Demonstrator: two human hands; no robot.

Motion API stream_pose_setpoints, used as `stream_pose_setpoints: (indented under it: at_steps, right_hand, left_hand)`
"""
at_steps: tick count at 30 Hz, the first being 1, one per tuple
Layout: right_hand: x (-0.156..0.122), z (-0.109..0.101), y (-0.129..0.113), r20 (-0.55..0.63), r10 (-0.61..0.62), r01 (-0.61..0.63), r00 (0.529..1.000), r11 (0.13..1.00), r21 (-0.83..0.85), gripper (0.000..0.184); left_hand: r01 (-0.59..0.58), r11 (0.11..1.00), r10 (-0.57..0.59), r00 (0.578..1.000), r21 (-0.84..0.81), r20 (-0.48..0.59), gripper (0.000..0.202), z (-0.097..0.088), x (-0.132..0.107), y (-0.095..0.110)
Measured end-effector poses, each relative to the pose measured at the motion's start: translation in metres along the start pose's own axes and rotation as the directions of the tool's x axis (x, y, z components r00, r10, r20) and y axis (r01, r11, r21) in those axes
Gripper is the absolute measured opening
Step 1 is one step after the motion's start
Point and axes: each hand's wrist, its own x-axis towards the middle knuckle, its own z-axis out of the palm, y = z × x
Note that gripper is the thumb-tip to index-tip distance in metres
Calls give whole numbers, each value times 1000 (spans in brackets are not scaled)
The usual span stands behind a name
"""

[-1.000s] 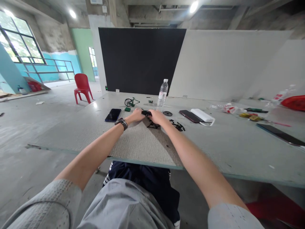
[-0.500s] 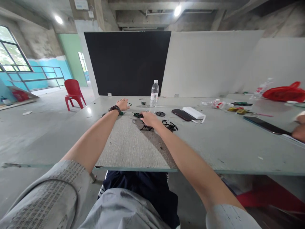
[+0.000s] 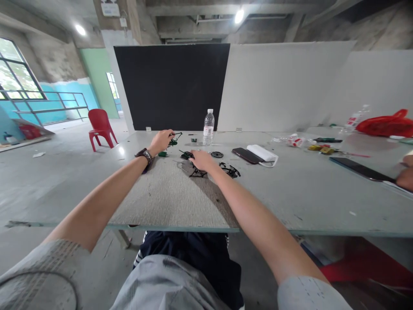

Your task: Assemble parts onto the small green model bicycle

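My left hand point(image 3: 161, 140), with a dark watch on its wrist, is closed on a small green model bicycle point(image 3: 174, 139) and holds it just above the grey table point(image 3: 290, 193). My right hand point(image 3: 200, 160) rests on a cluster of small black parts point(image 3: 197, 171) at the table's middle, fingers curled over them. More black parts point(image 3: 230, 170) lie just to the right of that hand, and a small black wheel point(image 3: 217, 154) lies behind it.
A water bottle point(image 3: 208, 127) stands at the back. A dark phone point(image 3: 244, 155) and a white power bank point(image 3: 263, 153) lie to the right. A small green piece point(image 3: 162, 153) lies near my left wrist. Another person's hand point(image 3: 405, 172) shows at the right edge. A red chair point(image 3: 100, 128) stands far left.
My left hand left the black parts, reached to the far left, closed on the green model bicycle and lifted it. My right hand stayed on the black parts.
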Motion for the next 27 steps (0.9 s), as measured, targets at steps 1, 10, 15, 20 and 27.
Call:
stream_pose_setpoints:
  at_steps: [1,10,15,20,27]
  right_hand:
    - [1,-1,0,-19,-5,5,1000,1000,10,35]
    - [5,-3,-8,-343,56,160,938,807,569,26]
    - [3,2,-13,-246,71,139,967,661,737,22]
    - [6,9,-15,-197,106,122,975,485,866,27]
    - [10,15,-16,-181,121,126,976,364,923,31]
  left_hand:
    - [-17,997,15,1000,-70,-25,28,-7,-4,1]
    - [304,535,-493,870,-788,0,25,4,-67,5]
    - [382,422,-560,823,-822,95,26,14,-83,9]
    - [378,426,-522,845,-822,118,27,17,-86,16]
    - [347,456,-404,901,-820,157,36,23,-93,26]
